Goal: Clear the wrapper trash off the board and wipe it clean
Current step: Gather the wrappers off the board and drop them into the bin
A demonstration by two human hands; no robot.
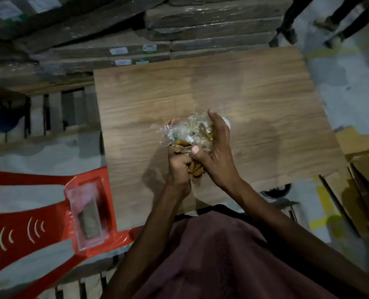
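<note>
A wood-grain board (pixel 254 100) lies flat in front of me. Above its near middle both hands hold a crumpled bundle of clear plastic wrappers (pixel 188 131) mixed with yellow-brown scraps. My left hand (pixel 178 171) grips the bundle from below, fingers curled shut on it. My right hand (pixel 217 152) wraps over its right side, thumb pressed into the plastic. A small round white thing (pixel 226 121) peeks out behind my right hand; what it is I cannot tell.
A red plastic chair (pixel 28 225) stands at the left, a clear tray (pixel 86 212) with a brownish block resting on it. Stacked wrapped boards (pixel 211 24) lie behind the board. Cardboard (pixel 360 160) sits at the right. Another person's legs (pixel 330 24) stand at top right.
</note>
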